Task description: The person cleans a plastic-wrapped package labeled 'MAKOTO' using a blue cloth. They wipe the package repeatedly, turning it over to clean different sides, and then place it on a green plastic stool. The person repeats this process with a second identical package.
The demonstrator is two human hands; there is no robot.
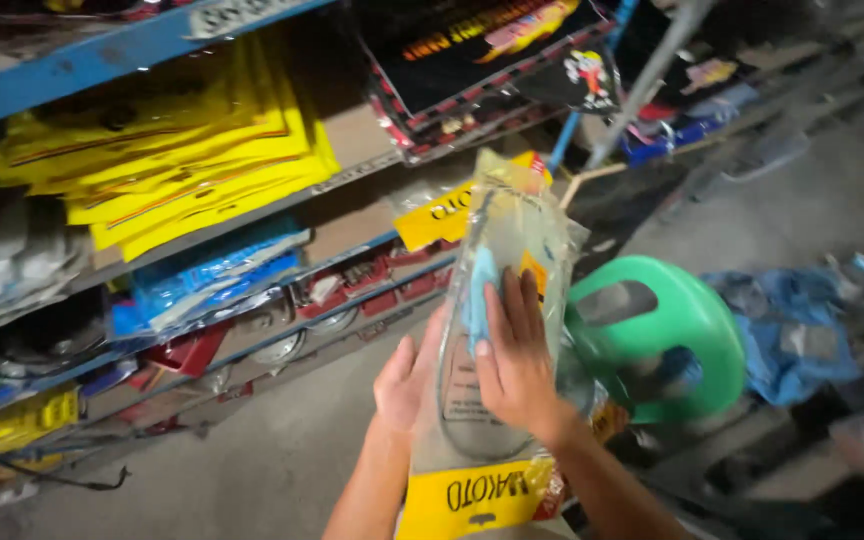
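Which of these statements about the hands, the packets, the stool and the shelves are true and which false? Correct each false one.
1. Both hands hold clear plastic packets with yellow headers. True.
2. The right hand lies on top of the packets, fingers spread flat. True.
3. The left hand is resting on the shelves. False: it grips the packets' left edge.
4. A red stool lies to the right. False: the stool is green.
5. Yellow packages are stacked on a shelf. True.
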